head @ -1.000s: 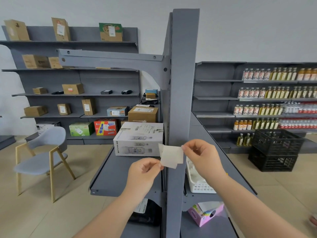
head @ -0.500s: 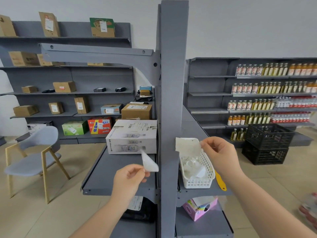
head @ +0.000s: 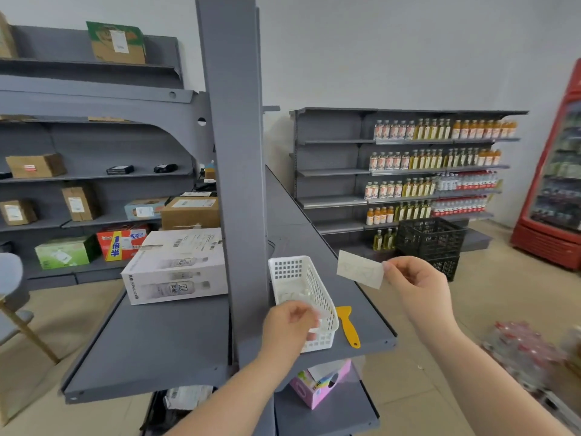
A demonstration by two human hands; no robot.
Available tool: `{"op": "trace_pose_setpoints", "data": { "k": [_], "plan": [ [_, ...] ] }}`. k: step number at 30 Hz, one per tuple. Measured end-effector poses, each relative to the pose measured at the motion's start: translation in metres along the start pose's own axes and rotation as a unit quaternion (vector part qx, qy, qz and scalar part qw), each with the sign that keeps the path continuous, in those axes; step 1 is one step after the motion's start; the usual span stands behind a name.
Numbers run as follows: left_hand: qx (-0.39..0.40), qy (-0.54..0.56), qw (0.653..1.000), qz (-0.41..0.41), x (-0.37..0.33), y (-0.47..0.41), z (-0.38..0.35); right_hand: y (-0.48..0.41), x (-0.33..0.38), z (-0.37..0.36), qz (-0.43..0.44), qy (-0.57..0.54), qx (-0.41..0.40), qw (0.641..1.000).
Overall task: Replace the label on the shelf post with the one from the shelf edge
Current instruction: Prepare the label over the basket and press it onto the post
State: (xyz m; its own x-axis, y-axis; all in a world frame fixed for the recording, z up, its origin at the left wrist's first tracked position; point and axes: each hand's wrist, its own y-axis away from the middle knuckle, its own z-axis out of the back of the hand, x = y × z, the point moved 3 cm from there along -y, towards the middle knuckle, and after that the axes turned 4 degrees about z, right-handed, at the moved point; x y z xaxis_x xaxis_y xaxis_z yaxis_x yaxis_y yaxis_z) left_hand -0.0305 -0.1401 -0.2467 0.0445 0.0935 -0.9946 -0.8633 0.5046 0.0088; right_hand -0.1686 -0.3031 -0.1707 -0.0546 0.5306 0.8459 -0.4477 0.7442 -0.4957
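Right hand (head: 418, 287): thumb and fingers pinched on one edge of the label (head: 360, 269), held in the air right of the shelf post (head: 235, 184).
Left hand (head: 290, 324): fingers curled over the near end of the white basket (head: 309, 287); whether they hold anything cannot be told.
Basket: on the grey shelf (head: 374, 319), just right of the post.
Yellow scraper (head: 348, 325): flat on the shelf, beside the basket.

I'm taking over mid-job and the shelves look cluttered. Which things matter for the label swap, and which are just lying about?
In play: shelf post; label pinched in right hand; left hand at white basket.

Lying about: yellow scraper; white bottle carton; black crate; pink box.
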Motion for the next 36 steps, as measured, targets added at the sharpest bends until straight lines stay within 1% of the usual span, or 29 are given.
{"op": "trace_pose_setpoints", "data": {
  "k": [3,8,10,14,18,20,25,27,28,31,32,34,36],
  "plan": [
    [-0.008,-0.08,0.997,-0.011,-0.008,-0.026,-0.018,-0.004,-0.009,0.01,-0.009,0.001,-0.006,1.0],
    [-0.026,-0.127,0.99,0.053,0.004,-0.05,-0.022,-0.008,-0.019,0.011,-0.012,0.0,0.004,1.0],
    [-0.026,-0.128,0.989,0.064,0.01,-0.054,-0.019,-0.008,-0.024,0.005,-0.019,0.002,0.014,1.0],
    [-0.024,-0.105,0.993,0.053,0.015,-0.059,-0.015,-0.009,-0.038,-0.014,-0.039,0.032,0.042,0.998],
    [-0.024,-0.077,0.995,0.062,0.017,-0.062,-0.015,-0.01,-0.047,-0.031,-0.037,0.051,0.056,0.996],
    [-0.02,-0.068,0.996,0.047,0.011,-0.058,-0.015,-0.01,-0.048,-0.035,-0.036,0.051,0.058,0.996],
    [-0.028,-0.093,0.994,-0.043,-0.014,-0.043,-0.015,-0.009,-0.038,-0.038,-0.01,0.047,0.057,0.997],
    [-0.032,-0.084,0.994,-0.061,-0.026,-0.034,-0.016,-0.008,-0.029,-0.039,0.013,0.049,0.054,0.997],
    [-0.028,-0.062,0.996,-0.057,-0.032,-0.03,-0.017,-0.006,-0.025,-0.04,0.033,0.05,0.054,0.997],
    [0.002,0.066,0.998,0.019,-0.046,-0.015,-0.019,0.005,-0.01,-0.048,0.123,0.06,0.075,0.988],
    [0.014,0.108,0.993,0.041,-0.05,-0.01,-0.018,0.01,-0.006,-0.052,0.173,0.072,0.085,0.979],
    [0.031,0.162,0.985,0.058,-0.055,-0.002,-0.015,0.019,0.0,-0.059,0.272,0.094,0.091,0.953],
    [0.029,0.198,0.978,0.057,-0.058,0.006,-0.007,0.024,0.005,-0.066,0.337,0.11,0.093,0.931]
  ]
}}
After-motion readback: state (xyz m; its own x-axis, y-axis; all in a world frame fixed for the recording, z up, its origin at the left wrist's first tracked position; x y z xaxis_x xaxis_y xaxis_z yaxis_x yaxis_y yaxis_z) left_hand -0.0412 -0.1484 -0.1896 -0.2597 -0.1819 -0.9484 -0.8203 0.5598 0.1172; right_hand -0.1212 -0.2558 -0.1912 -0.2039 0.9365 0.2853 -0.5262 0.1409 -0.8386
